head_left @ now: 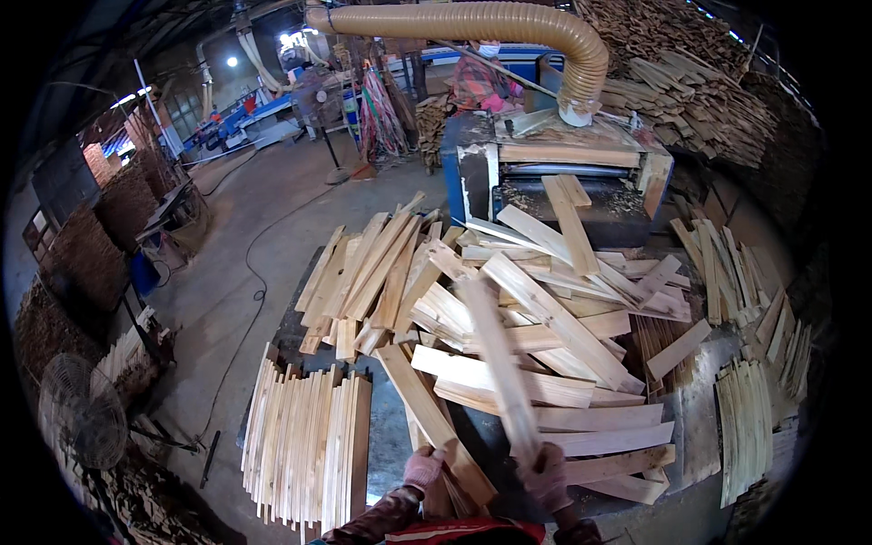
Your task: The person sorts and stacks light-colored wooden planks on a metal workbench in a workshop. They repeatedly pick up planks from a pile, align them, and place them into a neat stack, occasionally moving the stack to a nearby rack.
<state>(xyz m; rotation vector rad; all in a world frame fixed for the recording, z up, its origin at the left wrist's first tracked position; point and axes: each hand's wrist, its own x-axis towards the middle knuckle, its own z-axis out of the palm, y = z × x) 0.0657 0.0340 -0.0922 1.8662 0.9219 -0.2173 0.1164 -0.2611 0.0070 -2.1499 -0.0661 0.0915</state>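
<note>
My right hand (547, 479), in a pinkish work glove, is closed around the near end of a long wooden board (498, 363). That board is tilted up over the heap and smeared by motion. My left hand (424, 469), gloved alike, has its fingers curled at the left edge of another board (438, 425), which slants across the dark tabletop (386, 431). Beyond both hands lies a loose heap of pale boards (554, 318), crossing each other at many angles. To the left of my left hand, a neat row of boards (304, 445) stands packed side by side.
A planing machine (568, 163) with a ribbed tan hose (472, 18) stands behind the heap. A person (486, 82) is behind it. More boards (745, 418) are stacked at right. A fan (82, 409) stands at left, and a cable (259, 295) crosses the floor.
</note>
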